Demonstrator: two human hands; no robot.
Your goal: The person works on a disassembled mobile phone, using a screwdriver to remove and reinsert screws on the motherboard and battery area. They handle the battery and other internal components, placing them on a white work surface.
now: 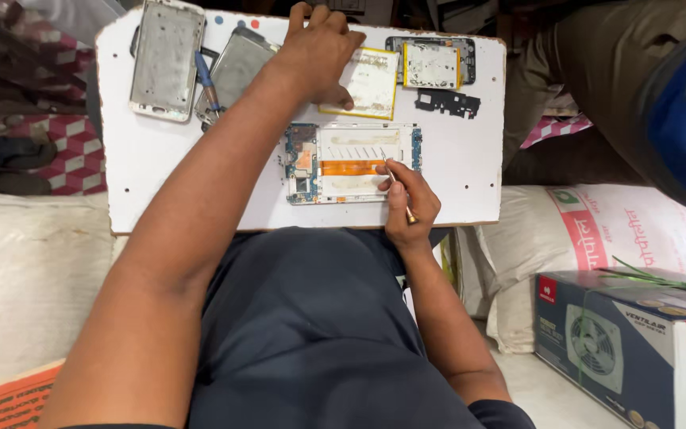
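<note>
White sacks (25, 278) and a cardboard box (637, 342) flank a checkered red cloth (65, 151).

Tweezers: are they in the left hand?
No, the tweezers are pinched in the right hand over the opened phone; the left hand rests on the yellow-edged battery.

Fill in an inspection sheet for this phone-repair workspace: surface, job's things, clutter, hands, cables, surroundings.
Surface: white board resting over the person's lap.
Job's things: opened phone with orange strip; tweezers; yellow-edged battery.
Clutter: two metal phone frames, a blue-handled tool, a second yellow-edged part, a black plastic piece.
Hands: left hand rests on the battery; right hand holds the tweezers at the phone.
Cables: nothing seen.
Surroundings: white sacks, a boxed fan, another person's leg.
</note>
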